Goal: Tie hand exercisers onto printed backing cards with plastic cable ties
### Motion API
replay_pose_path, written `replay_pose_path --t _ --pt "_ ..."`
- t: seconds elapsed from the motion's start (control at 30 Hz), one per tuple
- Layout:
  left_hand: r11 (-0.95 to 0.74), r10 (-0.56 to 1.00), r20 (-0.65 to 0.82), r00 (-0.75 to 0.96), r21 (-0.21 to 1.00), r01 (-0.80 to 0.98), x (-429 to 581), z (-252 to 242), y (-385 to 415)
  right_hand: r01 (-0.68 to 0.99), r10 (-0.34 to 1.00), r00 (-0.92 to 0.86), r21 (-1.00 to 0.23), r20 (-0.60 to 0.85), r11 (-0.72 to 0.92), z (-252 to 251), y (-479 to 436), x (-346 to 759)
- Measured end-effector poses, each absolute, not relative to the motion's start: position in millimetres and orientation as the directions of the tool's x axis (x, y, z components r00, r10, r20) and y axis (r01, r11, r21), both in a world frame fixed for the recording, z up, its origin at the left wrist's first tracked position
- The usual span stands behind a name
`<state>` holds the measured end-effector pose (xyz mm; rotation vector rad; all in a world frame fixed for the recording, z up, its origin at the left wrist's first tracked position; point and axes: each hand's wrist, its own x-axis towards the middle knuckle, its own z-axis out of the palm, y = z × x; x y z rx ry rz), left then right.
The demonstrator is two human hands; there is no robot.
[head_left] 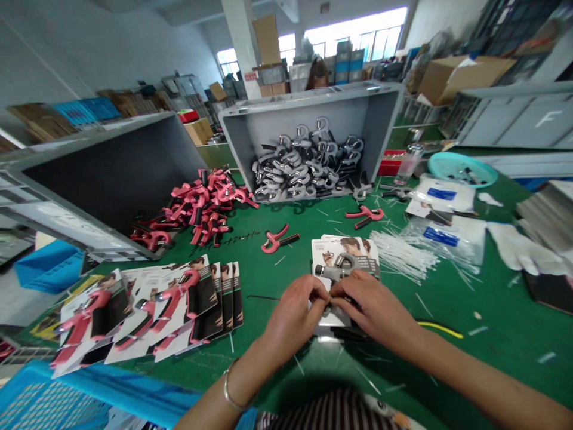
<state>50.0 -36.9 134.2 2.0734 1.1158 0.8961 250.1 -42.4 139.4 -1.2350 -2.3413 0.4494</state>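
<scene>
My left hand [301, 304] and my right hand [367, 301] meet over a printed backing card [319, 254], fingertips pinched close together. Whatever lies between the fingertips is too small to make out. On the card lies a grey hand grip strengthener [342, 266], its lower part covered by my hands. Just right of the card spreads a loose pile of white cable ties [405, 257]. A pink and black hand grip [278, 239] lies beyond my left hand, and another pink hand grip [364, 216] lies behind the card.
A grey crate [385, 119] on its side holds many grey grips. Pink grips [208, 203] spill from a left crate [89, 239]. Carded pink grips [165, 310] overlap at left. Plastic bags [452, 239], white gloves [523, 254] and a turquoise dish [486, 179] lie right.
</scene>
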Motion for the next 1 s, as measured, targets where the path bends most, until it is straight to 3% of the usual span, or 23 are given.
replay_pose_path --t 0.13,0.4,0.53,0.63,0.83,1.0 --pt "-0.386 0.909 0.266 0.322 0.83 0.403 50 138 -35 0.66 0.813 -0.507 -0.477 0.288 0.58 140 -38 249" --pt "-0.435 0.891 0.296 0.343 0.771 0.465 54 137 -15 0.615 0.861 -0.392 -0.603 0.325 0.508 135 -21 245" --pt "-0.389 0.917 0.312 0.249 0.842 0.375 52 139 -14 0.649 0.851 -0.438 -0.553 0.289 0.522 138 -19 247" --pt "-0.353 0.927 0.284 0.243 0.88 0.318 53 142 -18 0.635 0.858 -0.428 -0.582 0.284 0.509 137 -21 249" --pt "-0.475 0.878 0.35 0.326 0.719 0.508 52 126 -22 0.528 0.874 -0.328 -0.698 0.357 0.483 126 -13 241" --pt "-0.412 0.907 0.356 0.223 0.649 0.639 42 91 -21 0.415 0.76 -0.517 -0.662 0.393 0.624 123 -6 237"
